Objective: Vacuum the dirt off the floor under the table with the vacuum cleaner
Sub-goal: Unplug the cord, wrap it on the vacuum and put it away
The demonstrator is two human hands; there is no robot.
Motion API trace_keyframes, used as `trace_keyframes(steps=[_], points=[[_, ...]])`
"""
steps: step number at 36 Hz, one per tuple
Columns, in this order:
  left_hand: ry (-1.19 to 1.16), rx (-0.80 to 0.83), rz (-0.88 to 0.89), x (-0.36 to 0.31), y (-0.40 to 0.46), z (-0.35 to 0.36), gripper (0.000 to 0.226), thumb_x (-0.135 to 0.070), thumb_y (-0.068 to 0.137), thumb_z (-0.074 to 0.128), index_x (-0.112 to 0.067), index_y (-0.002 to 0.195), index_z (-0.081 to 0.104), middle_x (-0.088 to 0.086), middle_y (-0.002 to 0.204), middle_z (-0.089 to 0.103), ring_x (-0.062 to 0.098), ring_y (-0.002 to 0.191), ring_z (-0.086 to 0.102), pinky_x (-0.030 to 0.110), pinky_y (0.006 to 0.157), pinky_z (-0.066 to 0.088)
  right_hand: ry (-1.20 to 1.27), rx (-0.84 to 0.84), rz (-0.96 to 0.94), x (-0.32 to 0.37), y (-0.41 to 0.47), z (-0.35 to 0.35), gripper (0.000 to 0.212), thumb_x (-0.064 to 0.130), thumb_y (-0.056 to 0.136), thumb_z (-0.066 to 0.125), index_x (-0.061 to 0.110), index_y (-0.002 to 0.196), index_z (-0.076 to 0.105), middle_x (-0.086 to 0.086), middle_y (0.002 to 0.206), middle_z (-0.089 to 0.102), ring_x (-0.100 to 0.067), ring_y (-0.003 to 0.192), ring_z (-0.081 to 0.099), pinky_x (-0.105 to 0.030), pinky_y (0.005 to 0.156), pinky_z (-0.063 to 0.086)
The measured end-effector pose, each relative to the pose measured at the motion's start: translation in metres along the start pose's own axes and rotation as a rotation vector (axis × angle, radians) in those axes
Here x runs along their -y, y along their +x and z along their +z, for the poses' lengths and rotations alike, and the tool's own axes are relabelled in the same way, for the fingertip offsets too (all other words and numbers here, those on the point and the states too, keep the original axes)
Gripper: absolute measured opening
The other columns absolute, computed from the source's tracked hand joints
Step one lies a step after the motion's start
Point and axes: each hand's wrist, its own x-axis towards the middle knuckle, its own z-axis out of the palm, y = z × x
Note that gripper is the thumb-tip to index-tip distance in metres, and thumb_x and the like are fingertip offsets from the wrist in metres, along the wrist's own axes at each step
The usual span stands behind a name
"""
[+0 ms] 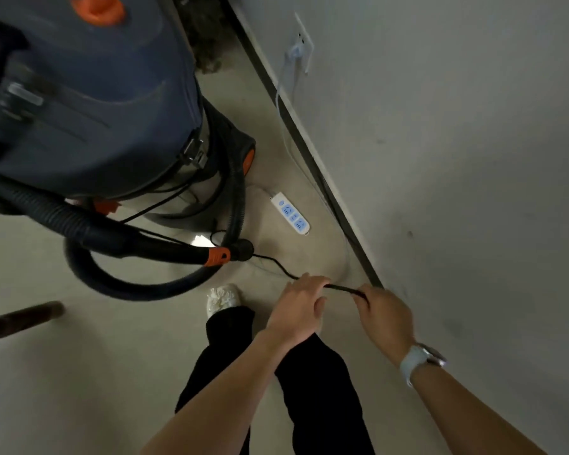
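A black power cord (340, 288) is held between both hands at the near right of the scene, close to the wall (457, 159). The left hand (298, 310) is curled over the cord, and the right hand (386, 318) pinches its end between thumb and fingers (the plug itself cannot be made out inside the grip). A pale watch (418, 359) is worn on the right wrist. From the left hand the cord runs away to the left across the floor (79, 372) towards the vacuum cleaner (89, 93).

The vacuum cleaner, a large dark-blue drum with an orange knob on top, stands at the far left. Its ribbed black hose (138, 287) is looped on the floor in front of it, and the dark tube end with an orange collar (216, 256) lies just beside the drum's base.

A white power strip (290, 213) with blue sockets lies on the floor between the drum and the wall. A white plug (296, 50) is seen in a wall socket at the far right, with its white cable hanging down to the floor.

A white shoe (222, 298) and black trousers (316, 382) are visible below the hands. A dark wooden leg (20, 318) shows at the near left edge.
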Motion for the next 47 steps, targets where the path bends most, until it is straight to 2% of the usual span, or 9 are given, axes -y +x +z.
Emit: trace_keyframes(steps=[6,9,13,20,24,28,31,37,47], points=[[-0.189,-0.063,-0.118,-0.029,-0.033,0.003,0.05,-0.017,0.099,0.044,-0.017,0.147,0.031,0.002,0.151,0.033,0.017,0.139,0.031,0.025,0.113,0.024,0.101,0.115,0.271,-0.001,-0.033,-0.035,0.029,0.029,0.101,0.039,0.008,0.113,0.053,-0.015,0.101,0.066,-0.033,0.092,0.061,-0.034,0.072,0.043],[-0.213,-0.061,-0.226,-0.023,-0.054,0.007,0.048,-0.019,0.099,0.044,-0.016,0.146,0.032,0.005,0.149,0.033,0.021,0.134,0.038,0.024,0.106,0.029,-0.064,0.371,0.294,0.01,-0.043,-0.037,0.035,0.026,0.103,0.028,0.014,0.132,0.043,-0.015,0.114,0.063,-0.034,0.103,0.06,-0.035,0.081,0.046],[-0.216,-0.06,-0.36,-0.003,-0.093,0.009,0.046,-0.018,0.099,0.044,-0.013,0.144,0.036,0.008,0.148,0.035,0.024,0.133,0.039,0.025,0.106,0.028,-0.196,0.752,0.226,0.033,-0.056,-0.037,0.033,0.023,0.098,0.033,0.018,0.125,0.049,-0.011,0.126,0.058,-0.031,0.114,0.057,-0.033,0.088,0.045],[-0.17,-0.045,-0.449,0.027,-0.177,-0.001,0.05,-0.011,0.098,0.044,-0.013,0.146,0.033,0.008,0.15,0.034,0.024,0.135,0.038,0.026,0.109,0.027,-0.05,1.052,0.037,0.104,-0.095,-0.054,0.035,0.022,0.102,0.039,0.006,0.124,0.061,-0.014,0.125,0.06,-0.03,0.114,0.057,-0.029,0.09,0.044],[-0.19,-0.046,-0.396,0.033,-0.213,-0.017,0.058,-0.003,0.095,0.044,-0.015,0.149,0.028,0.008,0.153,0.028,0.022,0.139,0.032,0.022,0.11,0.023,0.024,0.945,0.118,0.136,-0.118,-0.07,0.034,0.022,0.098,0.04,0.01,0.12,0.062,-0.013,0.11,0.066,-0.028,0.094,0.064,-0.036,0.083,0.053],[-0.214,-0.09,-0.376,0.025,-0.248,-0.03,0.056,-0.009,0.096,0.047,-0.015,0.148,0.03,0.008,0.151,0.031,0.023,0.136,0.037,0.024,0.109,0.026,0.327,0.66,0.431,0.146,-0.137,-0.089,0.027,0.005,0.093,0.042,-0.007,0.11,0.059,-0.008,0.066,0.053,-0.017,0.054,0.049,-0.025,0.053,0.043],[-0.246,-0.127,-0.373,0.015,-0.267,-0.044,0.054,-0.014,0.097,0.048,-0.017,0.148,0.031,0.008,0.151,0.031,0.025,0.133,0.041,0.03,0.109,0.033,0.507,0.514,0.551,0.153,-0.142,-0.11,0.015,0.003,0.092,0.044,0.002,0.082,0.054,-0.008,0.063,0.048,-0.019,0.054,0.047,-0.031,0.062,0.046],[-0.205,-0.192,-0.315,-0.008,-0.301,-0.08,0.058,-0.017,0.096,0.053,-0.016,0.148,0.029,0.009,0.151,0.031,0.024,0.135,0.038,0.032,0.11,0.033,0.607,0.61,0.449,0.187,-0.162,-0.162,0.02,0.004,0.093,0.044,0.006,0.075,0.052,-0.007,0.053,0.044,-0.017,0.038,0.041,-0.025,0.046,0.038],[-0.171,-0.36,-0.019,-0.037,-0.337,-0.146,0.088,-0.007,0.087,0.064,-0.023,0.153,0.008,0.006,0.16,0.006,0.02,0.148,0.006,0.026,0.114,0.012,0.796,0.757,-0.016,0.282,-0.206,-0.28,0.029,0.014,0.098,0.038,0.003,0.082,0.061,-0.001,0.047,0.031,-0.014,0.038,0.03,-0.027,0.052,0.039]])
